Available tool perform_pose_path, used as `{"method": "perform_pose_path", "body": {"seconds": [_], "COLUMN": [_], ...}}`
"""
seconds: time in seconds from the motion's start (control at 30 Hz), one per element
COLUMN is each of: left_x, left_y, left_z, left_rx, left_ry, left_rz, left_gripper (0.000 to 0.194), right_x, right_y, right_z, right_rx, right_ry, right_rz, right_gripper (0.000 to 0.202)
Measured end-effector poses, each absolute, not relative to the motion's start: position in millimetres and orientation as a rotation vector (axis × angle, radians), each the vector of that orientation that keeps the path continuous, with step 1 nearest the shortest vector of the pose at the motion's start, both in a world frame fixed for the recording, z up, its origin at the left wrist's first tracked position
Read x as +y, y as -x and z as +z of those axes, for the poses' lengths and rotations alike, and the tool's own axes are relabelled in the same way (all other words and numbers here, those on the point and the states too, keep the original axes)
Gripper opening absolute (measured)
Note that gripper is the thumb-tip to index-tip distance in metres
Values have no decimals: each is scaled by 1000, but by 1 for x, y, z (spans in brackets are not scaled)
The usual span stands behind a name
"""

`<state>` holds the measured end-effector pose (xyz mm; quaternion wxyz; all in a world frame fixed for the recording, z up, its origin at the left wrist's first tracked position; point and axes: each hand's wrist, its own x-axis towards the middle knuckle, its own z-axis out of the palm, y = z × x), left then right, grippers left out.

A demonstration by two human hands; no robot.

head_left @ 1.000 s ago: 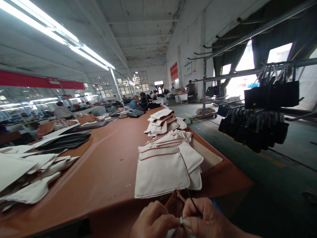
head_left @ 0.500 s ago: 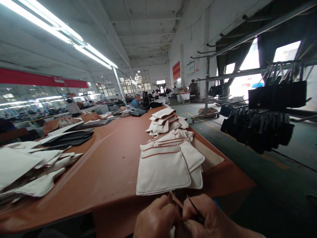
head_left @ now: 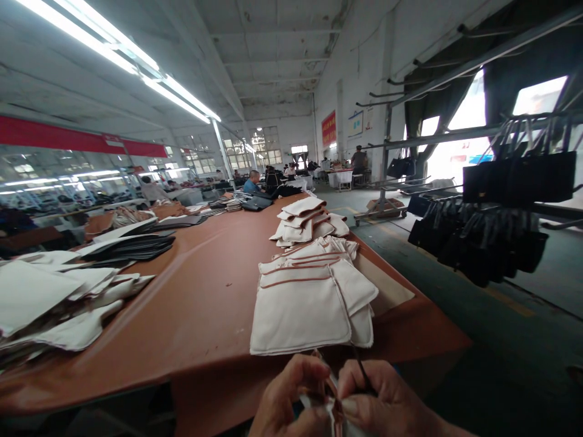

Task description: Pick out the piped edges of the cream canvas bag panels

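The piece (head_left: pixel 336 413), white and brown, was at the table's near edge, pinched between both hands. The left hand (head_left: pixel 291 397) had its fingers curled round one side; the right hand (head_left: pixel 380 397), nearly closed, gripped the other, with a thin dark tool (head_left: pixel 361 366) in its fingers. Just beyond, cream pouches (head_left: pixel 300 312) lay overlapping on the brown table (head_left: pixel 204 309). Black bags (head_left: pixel 519 176) hung at the right.
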<state>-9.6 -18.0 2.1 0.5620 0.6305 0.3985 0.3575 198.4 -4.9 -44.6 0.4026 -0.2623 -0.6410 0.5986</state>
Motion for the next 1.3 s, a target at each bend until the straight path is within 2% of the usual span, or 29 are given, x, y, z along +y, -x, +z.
{"method": "perform_pose_path", "body": {"seconds": [0.13,0.37,0.67,0.83,0.93,1.0,1.07,1.13,1.2,1.3], "left_x": [-9,0,-1,-3,-4,-5,-5,-6,-6,-3], "left_y": [12,4,2,2,3,4,6,8,10,10], "left_z": [7,15,-12,-2,-1,-3,-4,-2,1,1], "left_rx": [892,742,779,760,811,843,916,990,1066,1077], "left_ry": [-1538,-1602,-2171,-2213,-2225,-2180,-2007,-1740,-1548,-1427], "left_rz": [637,586,873,845,859,872,745,595,591,589], "left_gripper": [38,30,20,19,21,22,25,44,64,71], "right_x": [-7,-7,1,1,1,1,2,4,4,2], "right_y": [-199,-201,-208,-206,-203,-202,-202,-203,-204,-208], "right_z": [-30,-15,-15,-9,-14,-19,-25,-29,-32,-31], "right_rx": [-1698,-1883,-2128,-2072,-2018,-2009,-2038,-2098,-2168,-2275], "right_ry": [785,744,860,887,970,935,765,568,455,454], "right_rz": [1428,1209,966,1156,1204,1107,971,759,502,132], "right_gripper": [42,28,15,16,10,6,5,14,25,35]}}
